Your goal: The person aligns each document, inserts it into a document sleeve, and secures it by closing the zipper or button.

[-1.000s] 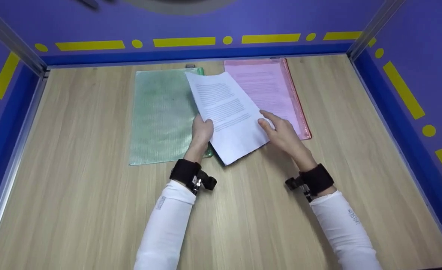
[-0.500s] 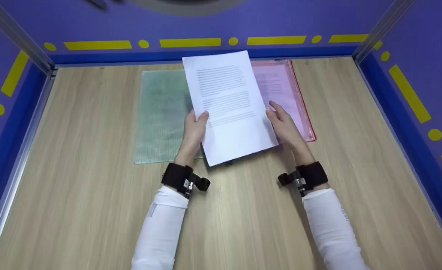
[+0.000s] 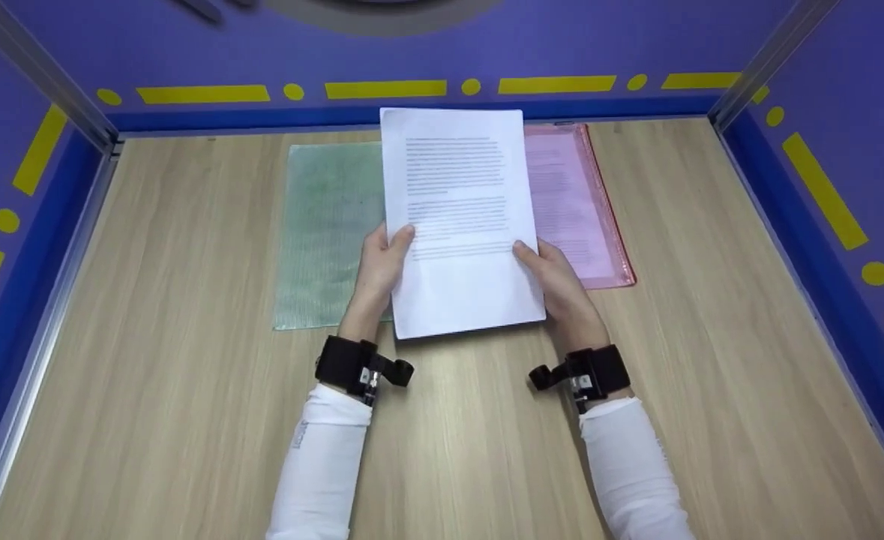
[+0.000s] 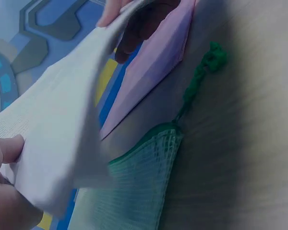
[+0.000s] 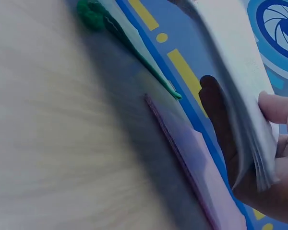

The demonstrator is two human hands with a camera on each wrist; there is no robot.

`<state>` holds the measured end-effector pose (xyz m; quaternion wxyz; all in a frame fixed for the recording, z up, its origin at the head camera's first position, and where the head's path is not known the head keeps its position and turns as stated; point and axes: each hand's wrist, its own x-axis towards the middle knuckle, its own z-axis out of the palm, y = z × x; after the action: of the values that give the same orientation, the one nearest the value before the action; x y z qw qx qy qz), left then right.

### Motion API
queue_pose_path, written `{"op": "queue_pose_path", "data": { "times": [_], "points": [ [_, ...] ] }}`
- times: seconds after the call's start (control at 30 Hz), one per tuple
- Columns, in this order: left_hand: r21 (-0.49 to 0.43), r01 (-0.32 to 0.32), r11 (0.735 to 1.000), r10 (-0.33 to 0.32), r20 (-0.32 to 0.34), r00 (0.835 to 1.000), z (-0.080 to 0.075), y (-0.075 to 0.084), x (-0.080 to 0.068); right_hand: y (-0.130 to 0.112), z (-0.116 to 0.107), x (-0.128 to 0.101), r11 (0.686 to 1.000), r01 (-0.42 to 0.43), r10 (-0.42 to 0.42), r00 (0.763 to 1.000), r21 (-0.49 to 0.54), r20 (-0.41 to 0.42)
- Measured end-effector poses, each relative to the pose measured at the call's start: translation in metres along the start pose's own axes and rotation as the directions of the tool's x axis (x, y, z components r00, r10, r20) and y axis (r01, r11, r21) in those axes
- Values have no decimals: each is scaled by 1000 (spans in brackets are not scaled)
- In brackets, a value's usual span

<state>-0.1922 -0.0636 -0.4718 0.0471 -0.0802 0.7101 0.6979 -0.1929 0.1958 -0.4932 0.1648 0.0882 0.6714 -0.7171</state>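
A stack of white printed paper [image 3: 464, 292] is held up over the table between both hands, text side facing the head camera. My left hand [image 3: 376, 271] grips its left edge, thumb on the printed face. The right hand [image 3: 561, 289] grips the opposite edge, thumb on top and fingers behind; in the right wrist view several sheets [image 5: 247, 124] show loosely layered at that edge. Behind the stack lie a green mesh zip pouch [image 3: 329, 240] to the left and a pink zip pouch [image 3: 573, 202] with a printed sheet inside to the right. The stack hides part of each pouch.
The wooden table [image 3: 187, 420] is bounded by blue-purple panels [image 3: 209, 45] with yellow marks at the back and sides. A green knotted cord [image 4: 201, 72] hangs off the green pouch's corner and lies on the table.
The stack has turned from a tilt to nearly upright and been squared toward the head camera. My right hand has shifted from the edge to a grip with its thumb on the face.
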Motion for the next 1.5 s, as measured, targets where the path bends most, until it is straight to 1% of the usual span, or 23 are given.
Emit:
{"op": "queue_pose_path", "data": {
  "times": [0.07, 0.17, 0.3, 0.4, 0.5, 0.57, 0.63, 0.73, 0.9, 1.0, 1.2, 1.3, 1.5],
  "points": [
    [5, -15, 1000, 15, -8, 1000, -1, 0, -2, 0, 2, -1, 1000, 18, -18, 1000, 19, -10],
    [-2, -37, 999, 37, -16, 999, -2, 0, -5, -1, 5, -4, 999, 44, -43, 998, 14, -44],
    [-6, -46, 999, 46, -11, 999, -3, 0, -10, -3, 7, -7, 996, 81, -78, 993, 29, -93],
    [4, -25, 1000, 25, 23, 999, -5, 0, -16, -4, 8, -8, 993, 106, -97, 988, 61, -123],
    [13, 3, 1000, -4, 76, 997, -9, -1, -23, -4, 9, -8, 988, 126, -112, 983, 91, -143],
    [5, 23, 1000, -24, 101, 995, -10, -4, -27, -4, 8, -9, 986, 134, -118, 982, 101, -149],
    [-4, 30, 1000, -29, 116, 993, -11, -6, -29, -4, 8, -9, 985, 136, -120, 981, 104, -151],
    [-21, 20, 1000, -17, 108, 994, -11, -10, -31, -4, 7, -9, 989, 124, -113, 984, 76, -137],
    [-67, -20, 998, 23, 35, 999, -8, -13, -30, -5, 6, -13, 995, 104, -103, 992, 11, -75],
    [-86, -31, 996, 33, 18, 999, -6, -14, -30, -5, 4, -15, 994, 112, -112, 992, 0, -54],
    [-34, -33, 999, 34, 23, 999, -8, -17, -30, -5, 3, -15, 991, 130, -131, 990, -9, -56],
    [-4, -26, 1000, 26, 23, 999, -9, -17, -29, -5, 2, -15, 991, 135, -136, 988, -11, -73],
    [43, -11, 999, 9, 49, 999, -13, -9, -24, -5, -1, -14, 991, 132, -132, 985, -16, -111]
  ]
}}
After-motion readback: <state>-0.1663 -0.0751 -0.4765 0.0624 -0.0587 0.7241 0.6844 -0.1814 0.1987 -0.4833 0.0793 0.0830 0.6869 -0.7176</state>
